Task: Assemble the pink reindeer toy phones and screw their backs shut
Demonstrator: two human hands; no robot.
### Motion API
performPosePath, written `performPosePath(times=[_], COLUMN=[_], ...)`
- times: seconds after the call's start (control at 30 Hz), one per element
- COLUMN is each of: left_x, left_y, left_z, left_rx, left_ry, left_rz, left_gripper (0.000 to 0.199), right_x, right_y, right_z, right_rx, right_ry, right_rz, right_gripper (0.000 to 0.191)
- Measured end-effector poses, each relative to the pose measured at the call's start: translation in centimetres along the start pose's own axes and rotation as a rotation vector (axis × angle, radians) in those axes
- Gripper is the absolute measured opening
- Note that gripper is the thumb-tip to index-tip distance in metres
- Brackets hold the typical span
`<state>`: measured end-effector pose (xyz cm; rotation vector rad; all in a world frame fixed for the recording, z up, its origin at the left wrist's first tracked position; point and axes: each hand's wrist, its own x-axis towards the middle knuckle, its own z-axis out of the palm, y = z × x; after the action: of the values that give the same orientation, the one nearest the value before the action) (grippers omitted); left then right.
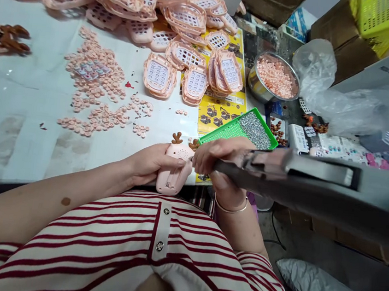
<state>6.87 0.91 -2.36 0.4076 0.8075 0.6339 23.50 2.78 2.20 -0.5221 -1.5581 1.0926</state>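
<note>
Left hand [147,161] grips a pink toy [172,180], right hand [222,160] clasps a dark tool [268,174] at 3 o'clock; green tray [221,133], 2 o'clock.

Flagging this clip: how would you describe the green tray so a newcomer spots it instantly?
On the white table, find the yellow printed sheet. Across its near right part, just beyond the right hand, lies the green tray. It is angular and perforated, with silvery bits at one end, unlike the round metal bowl of pink pieces behind it.
</note>
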Motion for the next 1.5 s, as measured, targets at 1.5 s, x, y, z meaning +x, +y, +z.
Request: performPosePath(times=[1.5], left_x=[0.1], left_y=[0.0], left_z=[1.1], left_rx=[-0.34], left_ry=[0.313], left_rz=[0.213], left_gripper=[0.031], right_x=[-1.9], right_y=[-1.9], right_z=[0.4], right_rx=[0.026], right_ry=[0.149], right_rz=[-0.143], right_gripper=[0.024])
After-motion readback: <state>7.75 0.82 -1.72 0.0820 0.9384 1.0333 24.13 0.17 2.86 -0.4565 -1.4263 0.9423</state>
